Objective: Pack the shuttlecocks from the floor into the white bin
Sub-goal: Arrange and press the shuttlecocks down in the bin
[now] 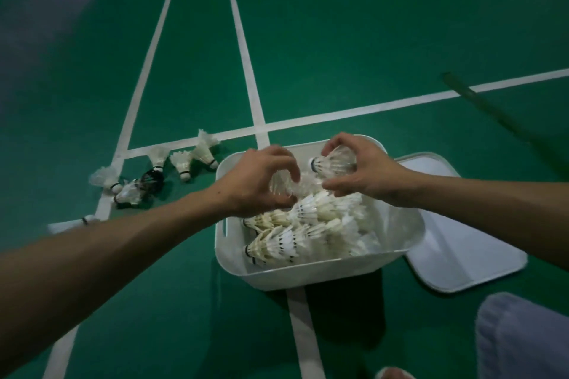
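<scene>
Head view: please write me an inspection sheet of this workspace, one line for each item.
Surface: green court floor with white lines.
Job's things: white bin holds rows of stacked shuttlecocks; several loose shuttlecocks lie on the floor left of it, among them a black shuttlecock.
Clutter: white lid lies flat right of the bin; dark long object, too blurred to name.
Hands: left hand grips one shuttlecock over the bin; right hand grips another shuttlecock.
Cables: nothing seen.
Surroundings: grey-clad knee at lower right.
</scene>
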Action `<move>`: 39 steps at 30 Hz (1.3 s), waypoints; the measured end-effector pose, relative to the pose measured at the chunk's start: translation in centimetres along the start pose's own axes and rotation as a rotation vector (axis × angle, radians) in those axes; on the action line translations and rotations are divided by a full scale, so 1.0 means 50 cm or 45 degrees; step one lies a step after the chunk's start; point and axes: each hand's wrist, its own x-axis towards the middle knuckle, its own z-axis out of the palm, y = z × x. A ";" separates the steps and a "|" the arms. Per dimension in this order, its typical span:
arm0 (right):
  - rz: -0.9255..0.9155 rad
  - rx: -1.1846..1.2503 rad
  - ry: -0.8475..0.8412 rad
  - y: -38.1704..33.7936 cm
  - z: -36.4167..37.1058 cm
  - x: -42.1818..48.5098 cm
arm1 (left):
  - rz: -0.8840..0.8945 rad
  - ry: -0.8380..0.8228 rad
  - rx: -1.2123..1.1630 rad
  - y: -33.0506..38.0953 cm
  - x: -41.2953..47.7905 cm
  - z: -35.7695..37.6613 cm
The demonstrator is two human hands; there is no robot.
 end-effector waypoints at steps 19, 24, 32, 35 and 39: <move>-0.058 -1.053 -0.123 0.112 -0.063 -0.008 | 0.397 -0.657 0.668 0.036 0.135 0.174; -0.025 -1.021 -0.154 0.116 -0.062 -0.016 | 0.364 -0.775 0.688 0.053 0.150 0.181; -0.023 -1.229 -0.181 0.122 -0.071 -0.015 | 0.274 -0.852 0.677 0.065 0.155 0.169; 0.000 -1.255 -0.204 0.120 -0.072 -0.009 | 0.274 -0.856 0.654 0.054 0.155 0.169; 0.011 -1.263 -0.198 0.124 -0.070 -0.010 | 0.301 -0.878 0.602 0.047 0.154 0.165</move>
